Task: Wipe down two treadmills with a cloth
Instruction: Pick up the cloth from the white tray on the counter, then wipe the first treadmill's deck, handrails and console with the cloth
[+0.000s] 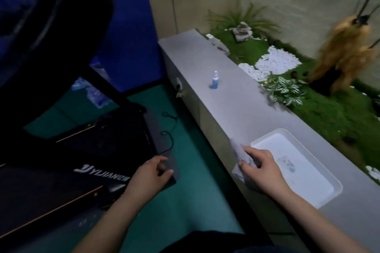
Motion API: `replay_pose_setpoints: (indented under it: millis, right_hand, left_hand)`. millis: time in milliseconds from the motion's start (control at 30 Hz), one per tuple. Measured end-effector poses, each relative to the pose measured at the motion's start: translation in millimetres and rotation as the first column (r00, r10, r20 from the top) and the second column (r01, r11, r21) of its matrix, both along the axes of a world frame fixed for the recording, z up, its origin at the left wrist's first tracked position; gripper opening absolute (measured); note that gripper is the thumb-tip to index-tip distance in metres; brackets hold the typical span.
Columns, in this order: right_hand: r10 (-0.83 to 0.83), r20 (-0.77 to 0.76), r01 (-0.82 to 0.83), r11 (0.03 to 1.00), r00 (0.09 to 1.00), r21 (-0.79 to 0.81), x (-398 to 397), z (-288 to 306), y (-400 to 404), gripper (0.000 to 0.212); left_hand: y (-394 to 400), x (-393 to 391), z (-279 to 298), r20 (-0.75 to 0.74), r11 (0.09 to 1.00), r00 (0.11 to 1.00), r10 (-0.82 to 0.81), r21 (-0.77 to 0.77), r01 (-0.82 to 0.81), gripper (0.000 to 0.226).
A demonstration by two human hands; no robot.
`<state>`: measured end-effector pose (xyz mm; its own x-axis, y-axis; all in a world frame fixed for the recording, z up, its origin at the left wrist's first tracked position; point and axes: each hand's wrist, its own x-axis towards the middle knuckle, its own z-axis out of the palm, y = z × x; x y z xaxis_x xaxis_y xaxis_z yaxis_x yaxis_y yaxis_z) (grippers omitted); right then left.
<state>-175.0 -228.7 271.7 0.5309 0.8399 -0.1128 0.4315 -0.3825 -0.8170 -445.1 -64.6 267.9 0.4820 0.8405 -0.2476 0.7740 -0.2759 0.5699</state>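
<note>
At the lower right of the frame our right hand point(262, 167) curls its fingers round a grey cloth point(239, 155), holding it at the near edge of the long grey bench point(226, 96), just beside a shallow white tray point(337, 188) that sits on the bench top. Our left hand point(153, 172) hangs at lower centre with loosely bent fingers, holding nothing, above the corner of the black treadmill point(102, 150) that fills the left of the frame on a green floor point(193, 150). Farther along the bench, toward the centre of the frame, a small blue spray bottle point(214, 80) stands upright, well apart from the tray. Beyond the bench, at upper right, lie white pebbles point(273, 63) and leafy plants point(285, 90).
</note>
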Motion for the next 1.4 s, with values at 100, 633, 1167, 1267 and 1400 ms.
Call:
replay_pose_setpoints:
  millis: [100,633,1167,1267,1400]
  right_hand:
    - [0.075,0.008,-0.075,0.996,0.997,0.036,-35,13,13,0.043]
    - [0.145,-0.041,-0.134,0.973,0.989,0.189,-306,30,97,0.044]
    - [0.243,0.156,-0.286,0.862,0.958,0.418,-418,113,209,0.042]
    - [0.258,0.250,-0.348,0.818,0.933,0.457,-416,132,240,0.041]
    - [0.190,0.432,-0.408,0.767,0.882,0.495,-401,162,280,0.042]
  left_hand:
    - [-6,-39,10,0.026,0.997,0.997,0.077,0.006,-0.077,0.041]
    - [8,-317,53,0.094,0.942,0.957,0.275,0.171,-0.288,0.044]
    - [93,-405,94,0.209,0.873,0.939,0.275,0.354,-0.334,0.042]
    - [118,-403,108,0.190,0.806,0.944,0.269,0.492,-0.329,0.041]
    - [147,-392,132,0.190,0.713,0.956,0.224,0.636,-0.294,0.045]
